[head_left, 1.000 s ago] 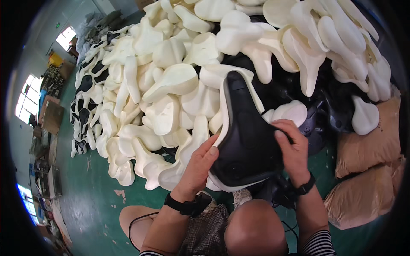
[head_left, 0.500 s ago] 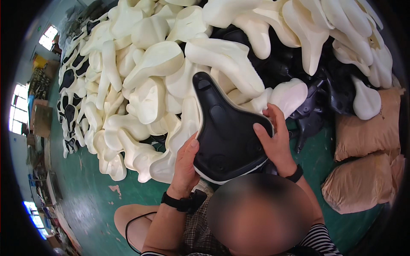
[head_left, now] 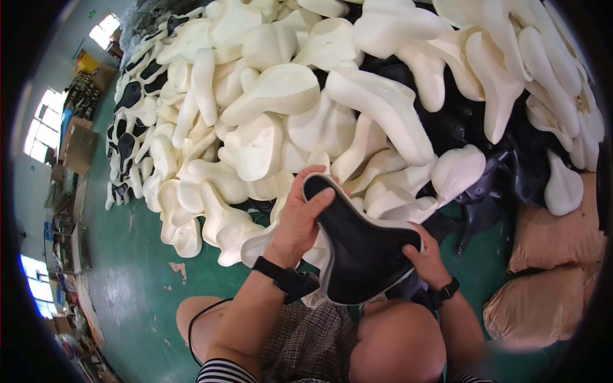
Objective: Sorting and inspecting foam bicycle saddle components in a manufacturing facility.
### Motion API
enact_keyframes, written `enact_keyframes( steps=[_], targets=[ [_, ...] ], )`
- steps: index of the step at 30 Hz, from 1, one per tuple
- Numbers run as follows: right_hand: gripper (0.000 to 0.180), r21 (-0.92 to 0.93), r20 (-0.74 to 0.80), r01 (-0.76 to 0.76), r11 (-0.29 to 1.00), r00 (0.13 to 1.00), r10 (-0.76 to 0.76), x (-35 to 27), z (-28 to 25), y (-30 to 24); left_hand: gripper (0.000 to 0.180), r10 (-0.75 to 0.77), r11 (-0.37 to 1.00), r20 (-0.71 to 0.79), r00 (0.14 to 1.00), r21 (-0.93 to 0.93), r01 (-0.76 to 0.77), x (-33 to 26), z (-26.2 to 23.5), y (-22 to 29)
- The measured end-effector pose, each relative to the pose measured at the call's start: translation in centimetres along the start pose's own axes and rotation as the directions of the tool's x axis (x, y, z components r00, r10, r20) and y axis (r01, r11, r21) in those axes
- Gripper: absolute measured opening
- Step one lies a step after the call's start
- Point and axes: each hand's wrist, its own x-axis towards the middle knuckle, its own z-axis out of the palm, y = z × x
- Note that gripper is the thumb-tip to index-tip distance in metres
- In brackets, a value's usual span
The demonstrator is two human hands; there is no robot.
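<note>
A black bicycle saddle [head_left: 361, 246] with a pale rim lies tilted above my lap, its narrow nose pointing up and left. My left hand [head_left: 300, 220] wraps around the nose end, thumb on the black top. My right hand [head_left: 426, 258] grips the wide rear edge on the right. Both wrists wear dark bands. My knees show at the lower edge beneath the saddle.
A large heap of cream foam saddle pads [head_left: 306, 108] fills the floor ahead, with black saddle shells [head_left: 485, 185] mixed in at the right. Tan sacks [head_left: 549, 281] sit at the right. The green floor [head_left: 140, 274] runs left toward boxes and windows.
The saddle has swung from pointing straight up to lying tilted toward the left. My left hand slid from its lower left edge up to the nose, and my right hand shifted to the rear.
</note>
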Motion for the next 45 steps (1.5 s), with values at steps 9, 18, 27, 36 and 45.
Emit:
enact_keyframes(
  steps=[9, 18, 27, 36, 45],
  targets=[
    [0.053, 0.027, 0.115, -0.047, 0.999, 0.992, 0.044, -0.7, 0.1, 0.8, 0.035, -0.086, 0.994, -0.177, 0.98, -0.088, 0.071, -1.1, -0.6, -1.2],
    [0.076, 0.347, 0.266, -0.243, 0.906, 0.952, 0.154, -1.4, 1.0, 1.6, 0.019, 0.205, 0.875, -0.276, 0.939, 0.483, -0.048, -0.8, -4.2, -3.1],
    [0.065, 0.381, 0.227, -0.251, 0.89, 0.958, 0.173, -0.1, 1.3, 3.5, 0.044, -0.036, 0.989, -0.352, 0.935, 0.124, 0.084, -1.7, -5.3, -5.6],
    [0.067, 0.219, 0.257, -0.345, 0.912, 0.923, 0.287, -2.9, -0.2, 5.9, 0.041, -0.19, 0.969, -0.345, 0.919, 0.083, 0.232, -2.0, -8.1, -8.8],
    [0.033, -0.591, -0.448, -0.584, 0.556, 0.811, 0.377, -7.8, -10.3, 15.6, 0.061, 0.185, 0.09, 0.072, 0.98, 0.992, -0.09, 0.9, -4.1, -10.6]
  ],
)
